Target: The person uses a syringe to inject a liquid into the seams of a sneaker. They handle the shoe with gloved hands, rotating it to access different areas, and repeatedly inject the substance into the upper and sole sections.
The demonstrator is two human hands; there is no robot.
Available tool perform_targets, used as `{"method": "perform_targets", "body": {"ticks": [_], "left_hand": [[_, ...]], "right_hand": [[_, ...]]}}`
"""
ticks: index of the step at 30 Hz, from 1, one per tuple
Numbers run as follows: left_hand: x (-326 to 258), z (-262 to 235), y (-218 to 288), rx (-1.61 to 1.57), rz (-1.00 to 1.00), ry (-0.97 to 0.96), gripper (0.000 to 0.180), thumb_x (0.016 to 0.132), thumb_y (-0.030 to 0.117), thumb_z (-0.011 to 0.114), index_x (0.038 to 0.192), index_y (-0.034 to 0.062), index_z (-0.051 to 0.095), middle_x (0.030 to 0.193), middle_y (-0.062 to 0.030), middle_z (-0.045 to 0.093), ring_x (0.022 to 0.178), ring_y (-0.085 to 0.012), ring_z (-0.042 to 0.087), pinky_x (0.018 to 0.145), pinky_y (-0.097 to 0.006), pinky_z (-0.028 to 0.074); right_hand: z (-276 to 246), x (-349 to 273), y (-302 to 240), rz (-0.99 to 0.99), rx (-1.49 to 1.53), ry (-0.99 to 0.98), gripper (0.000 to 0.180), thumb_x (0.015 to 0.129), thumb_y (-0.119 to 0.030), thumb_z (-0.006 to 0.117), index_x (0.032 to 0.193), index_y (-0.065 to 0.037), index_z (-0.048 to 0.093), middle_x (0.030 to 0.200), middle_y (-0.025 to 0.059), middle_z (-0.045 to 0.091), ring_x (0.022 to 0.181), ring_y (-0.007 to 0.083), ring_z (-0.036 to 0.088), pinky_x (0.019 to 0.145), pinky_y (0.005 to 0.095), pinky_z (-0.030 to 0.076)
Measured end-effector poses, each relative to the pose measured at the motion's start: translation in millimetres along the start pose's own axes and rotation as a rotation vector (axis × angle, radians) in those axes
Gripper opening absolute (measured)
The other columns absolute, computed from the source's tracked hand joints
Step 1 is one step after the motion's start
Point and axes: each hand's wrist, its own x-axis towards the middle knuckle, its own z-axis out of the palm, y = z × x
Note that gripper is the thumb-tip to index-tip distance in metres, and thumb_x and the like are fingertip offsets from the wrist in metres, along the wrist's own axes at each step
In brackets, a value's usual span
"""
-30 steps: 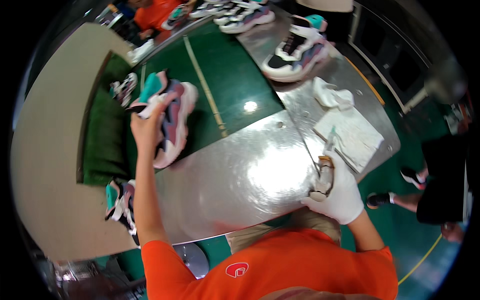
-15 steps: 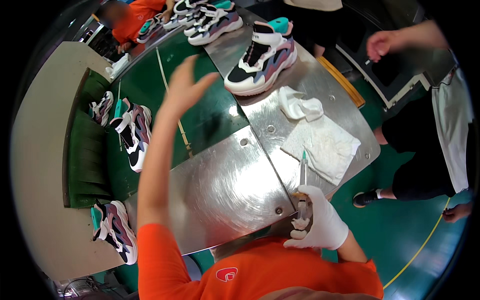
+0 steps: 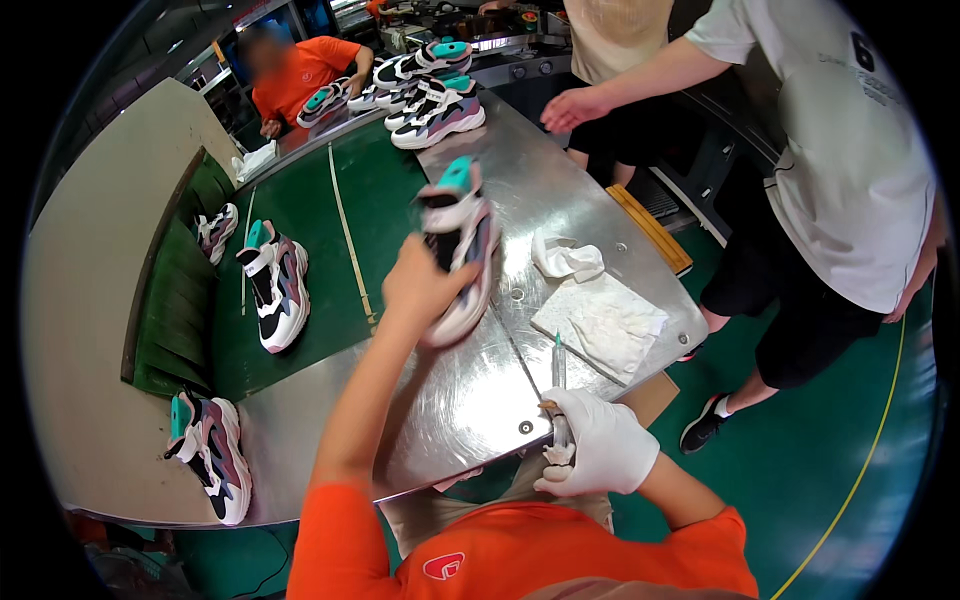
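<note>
My bare left hand (image 3: pixel 425 285) is closed around the front part of a sneaker (image 3: pixel 462 245) with black, white, purple and pink panels and a teal insert at its collar. The sneaker is smeared by motion and held above the metal tabletop, toe toward me. My right hand (image 3: pixel 607 440), in a white glove, grips a clear syringe (image 3: pixel 559 375) with a green tip pointing away from me. Some whitish crumpled material shows at the syringe's near end. Beyond its tip lie a folded white cloth (image 3: pixel 605 325) and a crumpled white cloth (image 3: pixel 568 258).
Similar sneakers stand on the green belt (image 3: pixel 345 260), at the left edge (image 3: pixel 212 460) and in a group at the far end (image 3: pixel 435 115). A person in orange (image 3: pixel 305 80) handles a shoe beyond. At right stands a person in a white shirt (image 3: pixel 840 150), arm stretched toward the table.
My left hand, open and empty before, has taken hold of the sneaker from the metal top and brought it nearer. The person at right has come further into view.
</note>
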Motion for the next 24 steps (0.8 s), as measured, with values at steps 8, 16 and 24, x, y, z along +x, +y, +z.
{"method": "perform_targets", "body": {"ticks": [8,16,24], "left_hand": [[-203,-59,-9,-0.212,-0.018,0.001,0.082,0.085,0.038,0.069,0.14,-0.0108,0.031,0.111,-0.0265,0.06,0.102,-0.0398,0.062,0.083,-0.045,0.05],[-137,-153,-7,0.159,0.708,0.075,0.079,0.069,0.037,0.082,0.137,0.0106,0.051,0.136,-0.0148,0.054,0.129,-0.0386,0.046,0.109,-0.05,0.033],[-155,-134,-91,0.168,0.806,0.153,0.047,0.062,0.012,0.075,0.104,0.0004,0.058,0.102,-0.0157,0.06,0.101,-0.0357,0.058,0.094,-0.046,0.046]], "right_hand": [[5,0,1,0.209,0.032,0.031,0.093,0.062,-0.042,0.082,0.134,-0.004,0.038,0.12,0.0187,0.058,0.111,0.0343,0.058,0.093,0.0405,0.048],[-24,0,-22,0.222,0.078,0.088,0.089,0.058,-0.032,0.085,0.131,-0.001,0.043,0.113,0.0241,0.06,0.105,0.0387,0.061,0.091,0.0402,0.048],[-48,20,-21,0.318,0.275,-0.126,0.076,0.06,-0.022,0.079,0.126,0.003,0.051,0.098,0.0159,0.065,0.081,0.0243,0.062,0.075,0.0299,0.05]]}}
